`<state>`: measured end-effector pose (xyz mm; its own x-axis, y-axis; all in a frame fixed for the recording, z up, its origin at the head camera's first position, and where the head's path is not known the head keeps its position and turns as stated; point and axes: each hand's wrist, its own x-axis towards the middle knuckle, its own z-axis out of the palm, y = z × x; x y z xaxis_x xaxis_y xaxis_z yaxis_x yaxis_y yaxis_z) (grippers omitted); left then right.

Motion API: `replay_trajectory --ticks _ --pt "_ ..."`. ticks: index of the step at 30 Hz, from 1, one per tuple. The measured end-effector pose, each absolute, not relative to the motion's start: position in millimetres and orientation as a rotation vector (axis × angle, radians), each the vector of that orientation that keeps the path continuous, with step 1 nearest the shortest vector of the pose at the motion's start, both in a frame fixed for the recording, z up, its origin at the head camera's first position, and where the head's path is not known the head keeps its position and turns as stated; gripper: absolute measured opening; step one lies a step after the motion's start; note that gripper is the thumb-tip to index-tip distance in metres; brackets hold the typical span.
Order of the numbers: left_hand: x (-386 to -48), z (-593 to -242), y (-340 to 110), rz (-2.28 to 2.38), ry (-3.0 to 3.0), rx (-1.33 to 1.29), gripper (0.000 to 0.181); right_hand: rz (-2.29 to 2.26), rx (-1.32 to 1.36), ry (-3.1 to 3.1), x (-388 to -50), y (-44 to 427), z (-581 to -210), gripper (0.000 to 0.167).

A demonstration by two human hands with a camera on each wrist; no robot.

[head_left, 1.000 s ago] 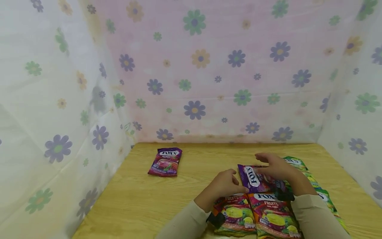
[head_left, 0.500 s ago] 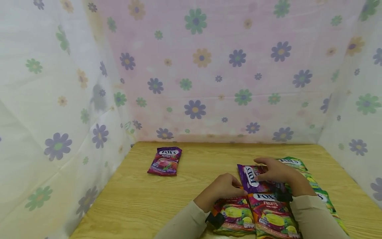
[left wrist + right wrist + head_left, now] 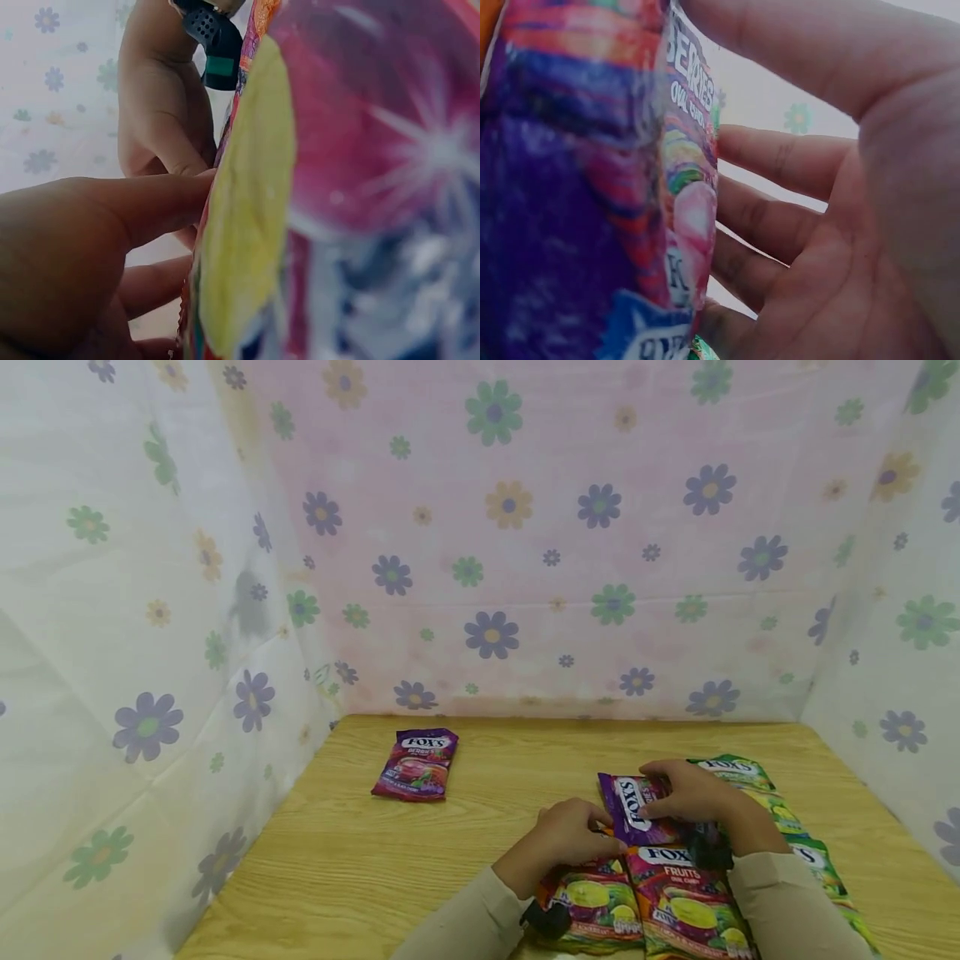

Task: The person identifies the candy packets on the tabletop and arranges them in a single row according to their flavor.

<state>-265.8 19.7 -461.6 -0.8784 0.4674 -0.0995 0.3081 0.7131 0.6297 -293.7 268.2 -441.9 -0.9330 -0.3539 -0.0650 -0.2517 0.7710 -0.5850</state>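
A purple packet of Fox's berries candy (image 3: 633,810) lies sideways on the table, above two red packets of Fox's fruits candy. My right hand (image 3: 701,797) is over its right part, the thumb on the packet's face and the fingers at its far edge. In the right wrist view the fingers (image 3: 780,161) are fairly straight and touch the packet's side. At the purple packet's near left corner is my left hand (image 3: 566,835), over the top of the left fruits packet (image 3: 588,902). Its thumb (image 3: 172,199) touches a packet edge. The right fruits packet (image 3: 686,902) lies beside it.
Another purple berries packet (image 3: 416,766) lies alone at the far left of the wooden table (image 3: 360,860). Several green Fox's packets (image 3: 813,860) line the right side, partly behind my right arm. Flowered cloth (image 3: 450,610) walls in the table's back and sides.
My right hand has shifted slightly left and nearer on the purple packet, its thumb moving onto the Fox's lettering. The left hand has dropped slightly. The packets stay nearly in place.
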Motion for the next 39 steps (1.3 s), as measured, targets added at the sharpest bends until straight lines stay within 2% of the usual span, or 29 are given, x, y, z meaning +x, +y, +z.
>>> replay_trajectory --ticks 6,14,17,21,30,39 --pt "-264 -459 18 1.05 2.622 0.621 0.032 -0.882 -0.488 2.831 -294 267 -443 0.078" --pt "-264 -460 19 1.066 2.648 0.581 0.019 -0.907 -0.466 2.905 -296 265 -443 0.039" --pt "-264 -461 19 1.091 2.649 0.568 0.012 -0.919 -0.438 2.941 -296 265 -443 0.031" --pt "-263 -461 20 1.162 2.645 0.548 0.007 -0.946 -0.411 2.979 -296 265 -442 0.027" --pt "-259 -457 22 1.281 2.611 0.47 0.013 -1.011 -0.41 3.062 -296 268 -434 0.023" --pt "-260 -453 19 1.491 2.526 0.421 0.008 -1.104 -0.402 3.123 -287 269 -415 0.021"
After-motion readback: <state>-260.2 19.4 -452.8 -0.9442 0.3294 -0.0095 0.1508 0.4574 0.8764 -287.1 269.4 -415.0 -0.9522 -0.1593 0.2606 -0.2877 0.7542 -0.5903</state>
